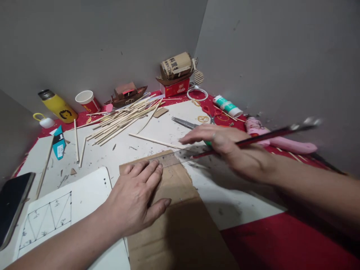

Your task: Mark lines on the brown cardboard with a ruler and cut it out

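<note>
My left hand lies flat on a piece of brown cardboard, thumb spread. Its fingertips press a clear ruler down near the cardboard's far edge. Above the ruler's right end, my right hand is blurred by motion. It grips a dark red and black pencil whose tip points left, near the ruler. Scissors with grey blades lie partly hidden behind my right hand. Left of the cardboard, an open notebook shows a hand-drawn truss-like figure with zigzag lines.
Thin wooden sticks are piled at the back. Behind them stand a yellow bottle, a paper cup and model boats. A pink glue gun lies right; a phone rests at the left edge. Grey walls enclose the back.
</note>
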{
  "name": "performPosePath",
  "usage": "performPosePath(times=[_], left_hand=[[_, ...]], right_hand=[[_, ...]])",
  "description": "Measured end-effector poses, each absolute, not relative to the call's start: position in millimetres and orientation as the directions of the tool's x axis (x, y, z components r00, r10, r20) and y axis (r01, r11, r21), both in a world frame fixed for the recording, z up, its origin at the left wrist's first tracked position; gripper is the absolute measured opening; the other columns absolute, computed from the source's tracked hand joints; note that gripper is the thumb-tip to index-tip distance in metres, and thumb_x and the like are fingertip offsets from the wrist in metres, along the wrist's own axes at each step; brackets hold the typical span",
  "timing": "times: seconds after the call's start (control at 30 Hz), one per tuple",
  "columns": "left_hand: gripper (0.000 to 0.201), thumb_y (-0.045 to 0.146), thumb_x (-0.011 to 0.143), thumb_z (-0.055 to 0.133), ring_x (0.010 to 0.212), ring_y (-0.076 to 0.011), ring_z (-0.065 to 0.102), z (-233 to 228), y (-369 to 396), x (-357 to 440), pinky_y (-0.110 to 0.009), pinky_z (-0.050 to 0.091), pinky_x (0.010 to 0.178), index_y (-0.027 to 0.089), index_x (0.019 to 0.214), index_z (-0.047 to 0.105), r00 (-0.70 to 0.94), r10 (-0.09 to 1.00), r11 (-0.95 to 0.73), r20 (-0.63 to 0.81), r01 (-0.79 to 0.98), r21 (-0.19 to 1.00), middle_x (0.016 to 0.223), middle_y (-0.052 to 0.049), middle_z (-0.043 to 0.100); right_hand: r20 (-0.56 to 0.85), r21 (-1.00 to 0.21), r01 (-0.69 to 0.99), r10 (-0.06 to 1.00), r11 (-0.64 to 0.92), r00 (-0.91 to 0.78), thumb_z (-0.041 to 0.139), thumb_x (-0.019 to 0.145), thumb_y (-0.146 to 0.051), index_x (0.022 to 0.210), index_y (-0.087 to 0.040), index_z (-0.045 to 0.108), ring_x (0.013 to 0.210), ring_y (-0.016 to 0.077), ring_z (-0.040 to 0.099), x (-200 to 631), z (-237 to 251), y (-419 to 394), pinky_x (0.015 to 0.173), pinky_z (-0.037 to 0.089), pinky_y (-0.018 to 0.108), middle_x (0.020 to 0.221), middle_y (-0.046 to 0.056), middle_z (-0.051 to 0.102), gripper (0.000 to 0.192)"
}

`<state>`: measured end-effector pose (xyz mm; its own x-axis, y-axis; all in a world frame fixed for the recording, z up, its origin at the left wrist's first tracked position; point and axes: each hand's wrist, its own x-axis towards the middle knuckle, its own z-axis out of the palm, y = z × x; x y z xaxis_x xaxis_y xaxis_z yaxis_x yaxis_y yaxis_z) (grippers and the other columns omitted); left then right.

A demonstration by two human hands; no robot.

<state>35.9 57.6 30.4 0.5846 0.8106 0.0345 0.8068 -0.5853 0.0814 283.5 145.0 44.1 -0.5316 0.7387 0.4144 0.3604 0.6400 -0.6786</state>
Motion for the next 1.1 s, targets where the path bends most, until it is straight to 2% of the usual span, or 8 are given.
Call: performPosePath(times=[0.07,0.13,0.3,0.43,0.57,0.67,0.77,1.1], left_hand=[[0.066,0.051,0.094,0.051,0.132,-0.037,0.046,29.5,57.4,35.6,-0.055,0.042,0.099,0.008,0.144,0.049,0.584,0.811,-0.585,0.042,0.807,0.081,0.152,-0.015,0.05],[0.067,0.052,0.094,0.05,0.132,-0.0375,0.045,28.7,57.1,35.5,-0.055,0.041,0.099,0.008,0.146,0.048,0.579,0.814,-0.58,0.041,0.81,0.08,0.152,-0.015,0.05],[0.065,0.052,0.095,0.048,0.131,-0.0376,0.046,28.7,56.4,36.1,-0.055,0.039,0.1,0.009,0.144,0.05,0.57,0.821,-0.569,0.021,0.817,0.093,0.152,-0.015,0.05],[0.065,0.053,0.095,0.048,0.13,-0.0387,0.046,28.4,57.9,36.1,-0.056,0.038,0.099,0.01,0.143,0.051,0.564,0.826,-0.559,-0.01,0.821,0.113,0.153,-0.016,0.048],[0.066,0.053,0.094,0.049,0.13,-0.0387,0.047,29.1,60.5,36.0,-0.056,0.038,0.1,0.01,0.144,0.049,0.564,0.825,-0.557,-0.022,0.82,0.13,0.155,-0.015,0.045],[0.064,0.051,0.092,0.052,0.127,-0.0385,0.049,30.6,62.0,36.8,-0.055,0.039,0.098,0.01,0.142,0.051,0.574,0.818,-0.567,-0.022,0.813,0.133,0.154,-0.016,0.047],[0.064,0.049,0.09,0.056,0.126,-0.0378,0.05,30.3,62.1,37.1,-0.054,0.04,0.097,0.01,0.141,0.052,0.574,0.819,-0.568,0.0,0.811,0.14,0.153,-0.015,0.049],[0.068,0.049,0.089,0.057,0.128,-0.036,0.049,28.8,61.3,37.0,-0.053,0.039,0.1,0.01,0.145,0.049,0.566,0.824,-0.56,0.013,0.812,0.162,0.153,-0.014,0.05]], right_hand=[[0.226,-0.85,0.332,0.851,0.41,-0.474,0.02,0.094,-0.078,0.088,-0.016,0.075,0.063,0.0177,0.066,276.5,53.8,149.9,0.06,0.052,0.029,0.066,0.006,0.069,0.083],[0.042,-0.936,0.293,0.889,0.195,-0.457,0.021,0.086,-0.087,0.074,-0.014,0.071,0.044,0.0136,0.055,264.5,57.0,155.9,0.045,0.044,0.026,0.051,0.004,0.06,0.089],[-0.101,-0.983,0.181,0.886,-0.02,-0.452,0.033,0.07,-0.098,0.069,-0.013,0.068,0.037,0.0122,0.052,236.8,41.8,169.3,0.036,0.042,0.025,0.051,0.003,0.057,0.091],[-0.085,-0.99,0.135,0.896,-0.029,-0.435,0.036,0.079,-0.09,0.067,-0.014,0.067,0.032,0.0088,0.042,232.4,28.5,169.9,0.033,0.031,0.022,0.04,-0.003,0.043,0.083],[-0.083,-0.987,0.161,0.915,-0.02,-0.394,0.063,0.075,-0.078,0.07,-0.014,0.067,0.041,0.01,0.053,233.5,26.6,165.8,0.035,0.035,0.02,0.055,0.005,0.064,0.065],[-0.104,-0.985,0.17,0.907,-0.036,-0.408,0.085,0.065,-0.053,0.072,-0.014,0.067,0.046,0.009,0.054,233.9,28.2,163.3,0.037,0.039,0.018,0.06,0.002,0.065,0.043],[-0.128,-0.977,0.208,0.9,-0.042,-0.417,0.084,0.067,-0.038,0.073,-0.015,0.065,0.044,0.0078,0.049,233.7,28.4,161.8,0.037,0.041,0.017,0.053,-0.003,0.059,0.03],[-0.068,-0.967,0.25,0.898,0.048,-0.434,0.071,0.077,-0.033,0.071,-0.018,0.059,0.044,0.0078,0.048,232.0,21.9,161.3,0.035,0.038,0.018,0.059,-0.002,0.06,0.02]])
